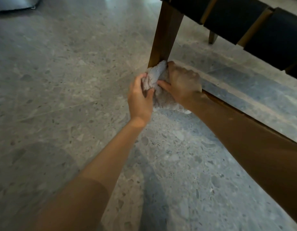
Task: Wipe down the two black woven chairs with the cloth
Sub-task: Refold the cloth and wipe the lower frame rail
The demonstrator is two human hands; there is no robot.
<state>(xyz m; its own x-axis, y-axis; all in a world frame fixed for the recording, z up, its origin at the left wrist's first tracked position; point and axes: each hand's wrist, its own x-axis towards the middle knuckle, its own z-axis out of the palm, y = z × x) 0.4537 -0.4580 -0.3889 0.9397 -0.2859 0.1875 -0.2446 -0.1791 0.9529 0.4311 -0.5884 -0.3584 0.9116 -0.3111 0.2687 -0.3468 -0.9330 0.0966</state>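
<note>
We see the fingers of the left hand (141,95) and the right hand (184,82) curled round a crumpled grey terry cloth (155,79). It is bunched against the foot of a brown wooden leg (166,34) of the black woven chair (236,19), on speckled grey floor (61,80).

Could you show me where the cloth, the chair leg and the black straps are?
cloth (154,75): head view, its bunched upper fold.
chair leg (166,34): head view, middle of the wood.
black straps (234,17): head view, face of one strap.
</note>
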